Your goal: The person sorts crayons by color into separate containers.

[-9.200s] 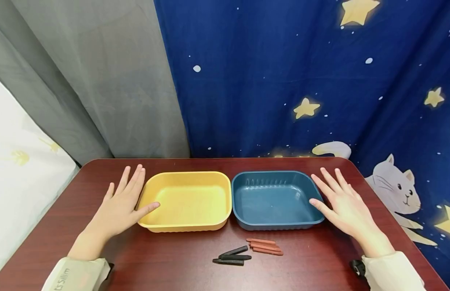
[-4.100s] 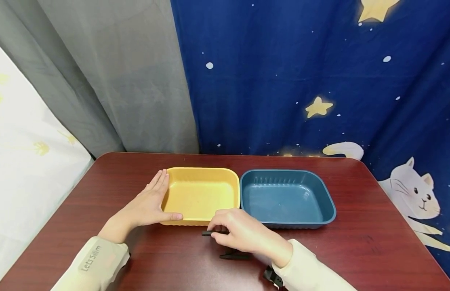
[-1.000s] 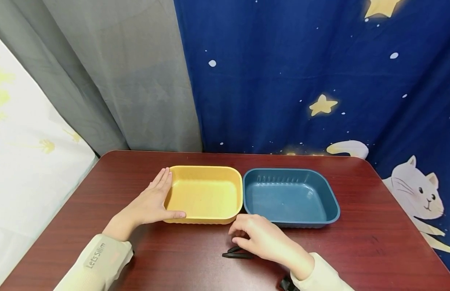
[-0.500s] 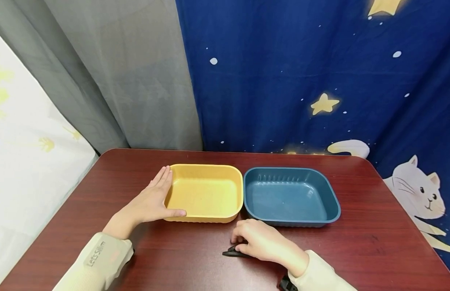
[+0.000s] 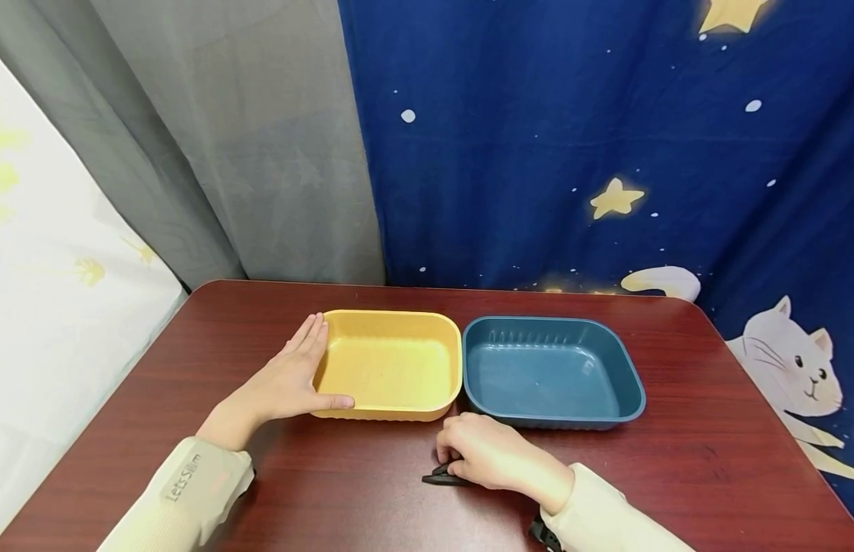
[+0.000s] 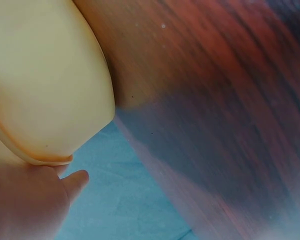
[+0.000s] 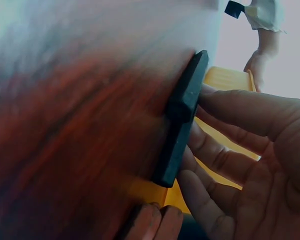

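Observation:
My left hand [image 5: 289, 387] rests on the yellow bin [image 5: 389, 364], its straight fingers along the left side and its thumb across the near rim. In the left wrist view the bin's outer wall [image 6: 50, 85] fills the upper left. My right hand [image 5: 492, 452] is low over the table in front of the bins, its bent fingers at two black crayons [image 5: 439, 481]. Up close in the right wrist view, the crayons [image 7: 172, 155] overlap, and my thumb and fingers pinch at the one nearer the hand. The hand partly covers them in the head view.
A blue bin [image 5: 544, 376] stands against the yellow one's right side. Reddish-brown crayons [image 7: 147, 222] lie at the bottom of the right wrist view, hidden by my hand in the head view. Curtains [image 5: 496, 153] hang behind the table's far edge.
Seconds ago my right hand held a black crayon by the yellow bin's near rim. It has since come down onto the remaining black crayons. My left hand stays on the yellow bin.

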Demonstrator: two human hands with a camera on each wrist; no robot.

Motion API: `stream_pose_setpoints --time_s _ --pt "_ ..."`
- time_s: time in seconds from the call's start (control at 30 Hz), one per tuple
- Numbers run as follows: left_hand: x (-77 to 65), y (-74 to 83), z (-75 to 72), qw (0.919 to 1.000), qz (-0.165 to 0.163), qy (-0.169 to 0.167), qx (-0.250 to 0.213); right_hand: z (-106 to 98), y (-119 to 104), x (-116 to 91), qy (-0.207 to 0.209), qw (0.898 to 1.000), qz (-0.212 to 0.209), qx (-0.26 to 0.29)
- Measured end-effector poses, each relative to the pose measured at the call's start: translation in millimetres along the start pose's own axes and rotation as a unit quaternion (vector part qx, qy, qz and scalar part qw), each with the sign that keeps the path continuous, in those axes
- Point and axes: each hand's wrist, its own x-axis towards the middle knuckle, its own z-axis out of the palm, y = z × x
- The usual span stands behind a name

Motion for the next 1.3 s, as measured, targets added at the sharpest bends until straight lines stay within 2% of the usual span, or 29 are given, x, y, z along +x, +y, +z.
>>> stream_pose_setpoints --time_s 0.37,0.97,1.3 --pt "-0.3 1.1 -1.2 1.0000 0.003 0.003 0.000 -2 -3 3 -0.014 0.999 0.005 0.034" --pt "-1.9 0.8 -1.1 0.9999 0.005 0.011 0.007 -26 -13 5 0.024 0.997 -0.036 0.065" --pt "-2.5 1.1 -1.1 0.9999 -0.001 0.010 0.005 -41 -15 20 0.058 0.992 -0.055 0.097"
